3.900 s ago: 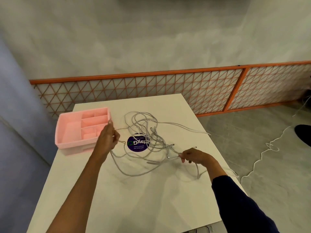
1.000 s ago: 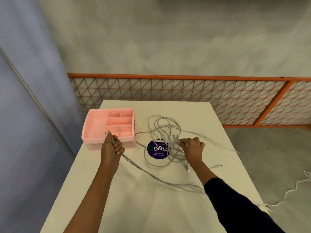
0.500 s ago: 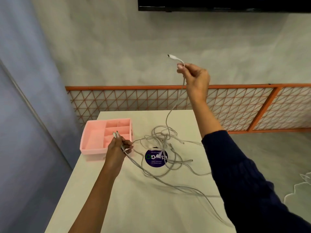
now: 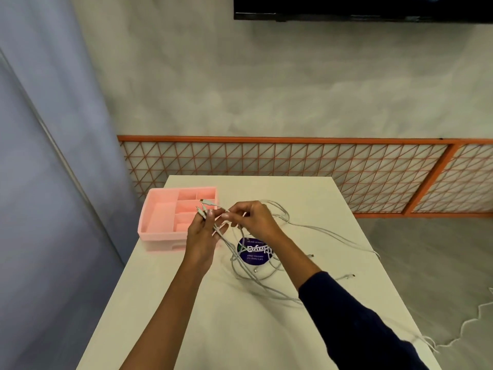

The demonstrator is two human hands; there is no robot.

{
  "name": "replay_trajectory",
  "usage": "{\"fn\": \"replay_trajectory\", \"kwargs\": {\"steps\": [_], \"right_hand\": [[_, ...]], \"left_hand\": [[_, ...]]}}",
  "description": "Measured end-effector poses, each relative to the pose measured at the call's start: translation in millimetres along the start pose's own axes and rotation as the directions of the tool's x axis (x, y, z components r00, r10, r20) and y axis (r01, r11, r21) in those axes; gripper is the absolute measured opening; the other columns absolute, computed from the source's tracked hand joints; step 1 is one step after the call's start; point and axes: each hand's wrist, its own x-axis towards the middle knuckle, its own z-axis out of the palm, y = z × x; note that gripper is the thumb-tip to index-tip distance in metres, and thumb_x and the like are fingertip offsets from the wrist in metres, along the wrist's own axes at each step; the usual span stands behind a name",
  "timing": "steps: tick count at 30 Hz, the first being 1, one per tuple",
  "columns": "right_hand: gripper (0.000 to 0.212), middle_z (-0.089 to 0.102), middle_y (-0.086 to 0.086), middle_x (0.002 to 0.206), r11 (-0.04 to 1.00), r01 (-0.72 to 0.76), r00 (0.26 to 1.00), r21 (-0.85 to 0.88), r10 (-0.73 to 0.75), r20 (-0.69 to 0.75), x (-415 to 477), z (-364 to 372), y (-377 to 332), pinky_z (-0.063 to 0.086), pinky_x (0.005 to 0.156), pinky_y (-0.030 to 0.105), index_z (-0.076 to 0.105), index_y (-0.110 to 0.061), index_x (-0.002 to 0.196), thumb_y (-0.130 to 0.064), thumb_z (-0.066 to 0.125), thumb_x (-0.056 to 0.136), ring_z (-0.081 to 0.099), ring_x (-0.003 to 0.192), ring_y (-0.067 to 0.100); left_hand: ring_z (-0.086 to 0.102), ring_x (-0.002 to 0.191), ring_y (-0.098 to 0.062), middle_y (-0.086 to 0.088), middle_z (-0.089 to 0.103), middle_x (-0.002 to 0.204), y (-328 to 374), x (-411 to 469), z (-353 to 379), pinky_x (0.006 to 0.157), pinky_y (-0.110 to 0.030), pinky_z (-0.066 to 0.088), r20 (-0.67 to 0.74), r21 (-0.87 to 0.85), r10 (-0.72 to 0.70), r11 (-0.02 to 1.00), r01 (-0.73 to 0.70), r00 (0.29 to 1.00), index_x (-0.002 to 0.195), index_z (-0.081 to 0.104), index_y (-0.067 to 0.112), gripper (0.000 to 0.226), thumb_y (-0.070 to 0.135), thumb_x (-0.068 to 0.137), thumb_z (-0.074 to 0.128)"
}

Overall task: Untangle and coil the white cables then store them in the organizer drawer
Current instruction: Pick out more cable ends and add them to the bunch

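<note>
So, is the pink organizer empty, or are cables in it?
Empty where visible: the organizer shows bare pink compartments. The cables lie tangled on the table, ends held in the left hand and right hand.

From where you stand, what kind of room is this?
Likely an office pantry or common room: a white table, a round sticker that seems to mention pantries, a dark wall screen, an orange lattice railing.
</note>
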Motion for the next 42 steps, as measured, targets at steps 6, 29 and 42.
{"fn": "replay_trajectory", "kwargs": {"steps": [6,29,42], "right_hand": [[0.009,0.066,-0.001,0.063,0.999,-0.006,0.997,-0.031,0.008,0.070,-7.3,17.5,13.8,0.045,0.064,0.021,0.072,-0.020,0.079,-0.029,0.074,0.081,0.056,0.055,0.002],[0.020,0.057,0.021,0.104,0.715,-0.413,0.907,-0.564,0.267,-0.325,-71.0,-43.4,182.1,0.041,0.077,0.038,0.061,0.003,0.100,-0.011,0.046,0.096,0.053,0.100,0.038],[0.019,0.064,0.001,0.098,0.992,-0.074,0.762,0.098,0.119,-0.637,-0.9,-106.3,73.6,0.049,0.077,0.021,0.060,-0.009,0.102,-0.019,0.043,0.101,0.063,0.094,0.019]], "left_hand": [[0.066,0.106,-0.023,-0.012,0.066,0.117,-0.8,-3.2,-1.3,0.089,-0.034,0.054,-0.033,-0.002,-0.029,1.000,0.029,0.999,0.124,0.054,-0.002,0.036,0.022,0.103,0.038],[0.031,0.036,-0.002,0.010,0.038,0.046,22.6,22.9,-54.4,0.036,-0.014,0.026,-0.513,-0.251,-0.066,0.965,-0.076,0.856,0.076,0.043,0.018,0.032,0.014,0.104,0.029],[0.034,0.038,-0.002,0.004,0.036,0.062,17.9,15.2,-63.1,0.037,-0.013,0.027,-0.580,-0.215,-0.084,0.975,-0.053,0.810,0.077,0.044,0.018,0.031,0.023,0.105,0.032]]}}
